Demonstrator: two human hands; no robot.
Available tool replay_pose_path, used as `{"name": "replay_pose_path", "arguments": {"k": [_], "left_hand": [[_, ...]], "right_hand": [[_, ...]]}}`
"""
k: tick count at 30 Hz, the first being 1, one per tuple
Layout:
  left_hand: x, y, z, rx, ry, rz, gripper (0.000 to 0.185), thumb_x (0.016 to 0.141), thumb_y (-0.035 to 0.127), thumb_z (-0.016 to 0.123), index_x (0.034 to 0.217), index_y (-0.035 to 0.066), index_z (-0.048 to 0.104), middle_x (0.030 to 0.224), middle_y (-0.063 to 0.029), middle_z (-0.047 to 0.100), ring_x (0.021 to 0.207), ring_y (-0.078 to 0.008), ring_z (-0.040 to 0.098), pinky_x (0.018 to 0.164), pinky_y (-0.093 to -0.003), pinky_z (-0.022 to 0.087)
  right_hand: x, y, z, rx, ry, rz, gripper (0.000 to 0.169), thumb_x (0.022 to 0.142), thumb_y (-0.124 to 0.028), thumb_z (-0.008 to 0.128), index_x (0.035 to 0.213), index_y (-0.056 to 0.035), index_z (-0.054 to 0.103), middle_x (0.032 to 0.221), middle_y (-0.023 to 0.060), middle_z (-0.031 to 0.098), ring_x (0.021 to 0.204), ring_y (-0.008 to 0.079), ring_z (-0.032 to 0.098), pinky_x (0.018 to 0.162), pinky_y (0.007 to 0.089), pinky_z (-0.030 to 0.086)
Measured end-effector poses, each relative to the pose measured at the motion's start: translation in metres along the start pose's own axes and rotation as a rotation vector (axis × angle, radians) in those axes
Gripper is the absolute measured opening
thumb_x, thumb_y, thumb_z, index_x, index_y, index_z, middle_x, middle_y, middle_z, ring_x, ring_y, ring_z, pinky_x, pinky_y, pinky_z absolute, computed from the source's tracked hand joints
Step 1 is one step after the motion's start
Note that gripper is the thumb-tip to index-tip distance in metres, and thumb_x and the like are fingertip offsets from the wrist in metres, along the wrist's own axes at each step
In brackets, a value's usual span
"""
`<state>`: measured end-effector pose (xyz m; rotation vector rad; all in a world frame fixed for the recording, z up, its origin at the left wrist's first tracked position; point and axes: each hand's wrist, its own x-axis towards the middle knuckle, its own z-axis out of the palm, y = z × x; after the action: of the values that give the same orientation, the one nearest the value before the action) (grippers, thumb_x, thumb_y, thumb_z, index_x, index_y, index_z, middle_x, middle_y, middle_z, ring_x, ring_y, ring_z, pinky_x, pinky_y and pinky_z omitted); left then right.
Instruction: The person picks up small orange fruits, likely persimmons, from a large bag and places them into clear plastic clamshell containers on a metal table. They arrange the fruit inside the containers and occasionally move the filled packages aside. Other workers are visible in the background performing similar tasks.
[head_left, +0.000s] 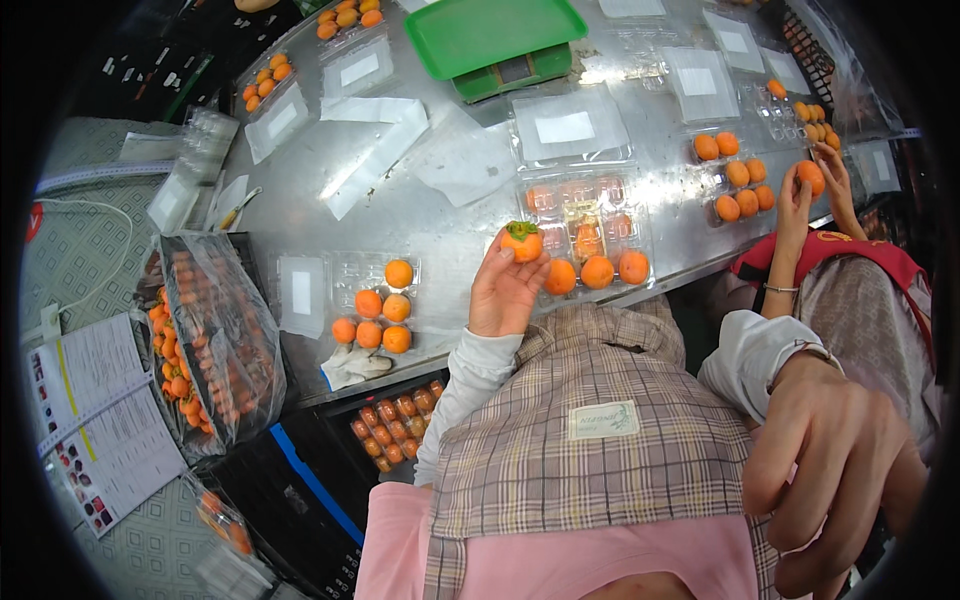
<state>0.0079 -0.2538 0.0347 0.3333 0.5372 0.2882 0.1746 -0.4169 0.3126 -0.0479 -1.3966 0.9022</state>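
My left hand holds up an orange persimmon by its sides, with the green calyx at the top. Right behind it, a clear plastic clamshell tray lies on the metal table. Three persimmons line its near row. Paler orange shapes and a gold-coloured piece show in its other cells. The open lid bears a white foam sheet with a label. My right hand is raised close to the camera at the lower right, fingers curled down. Its palm and fingertips are mostly hidden.
Left on the metal table sits another tray with several persimmons, beside a white glove. A plastic-lined crate holds more fruit. Green trays stand at the back. At right, a co-worker's hands hold a persimmon.
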Motion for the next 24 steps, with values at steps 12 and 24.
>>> {"name": "replay_pose_path", "arguments": {"k": [12,24], "left_hand": [[0.002,-0.001,0.001,-0.250,-0.039,-0.133,0.049,0.100,0.040,0.057,0.130,0.002,0.058,0.130,-0.0239,0.062,0.092,-0.0224,0.068,0.087,-0.0367,0.057],[-0.009,-0.008,0.006,0.074,-0.085,-0.035,0.052,0.101,0.038,0.057,0.138,0.001,0.051,0.119,-0.0155,0.066,0.101,-0.0210,0.067,0.092,-0.0353,0.056]], "right_hand": [[-0.004,0.002,0.009,0.016,0.086,0.027,0.018,0.101,-0.014,0.052,0.084,-0.0089,0.048,0.078,0.0153,0.070,0.059,0.0221,0.058,0.051,0.0302,0.042],[-0.077,0.057,-0.004,-0.689,0.620,0.615,0.021,0.086,-0.007,0.072,0.106,-0.0046,0.068,0.075,-0.0016,0.065,0.061,0.0064,0.051,0.057,0.0222,0.038]]}}
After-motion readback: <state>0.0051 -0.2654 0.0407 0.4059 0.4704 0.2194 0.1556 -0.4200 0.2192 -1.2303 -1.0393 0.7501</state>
